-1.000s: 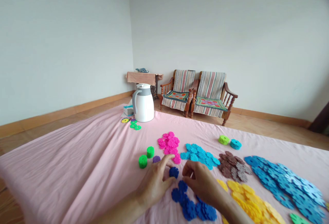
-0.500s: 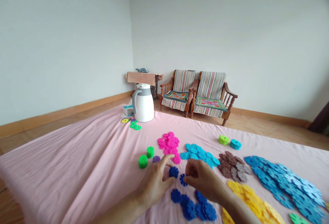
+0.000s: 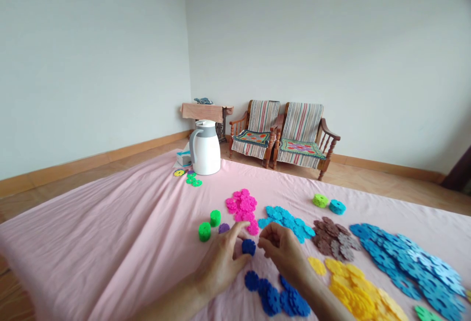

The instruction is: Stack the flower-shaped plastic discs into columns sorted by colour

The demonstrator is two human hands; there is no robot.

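Note:
My left hand (image 3: pixel 222 258) rests on the pink cloth (image 3: pixel 121 232) with thumb and fingers curled round a small stack of dark blue toothed discs (image 3: pixel 248 247). My right hand (image 3: pixel 282 252) hovers just right of that stack, fingertips pinched together and touching its top; whatever they hold is hidden. A loose heap of dark blue discs (image 3: pixel 279 299) lies in front of both hands. Two green stacks (image 3: pixel 209 225) and a purple stack (image 3: pixel 223 228) stand just beyond my left hand.
Sorted heaps lie on the cloth: pink discs (image 3: pixel 243 206), cyan discs (image 3: pixel 285 220), brown discs (image 3: pixel 333 241), yellow discs (image 3: pixel 358 289), light blue discs (image 3: pixel 408 262). A white jug (image 3: pixel 204 147) stands at the far edge. Two wooden armchairs (image 3: pixel 285 136) sit by the wall.
My right hand lifted a dark blue disc from the near heap and carried it up and left to the stack held by my left hand, which stayed put.

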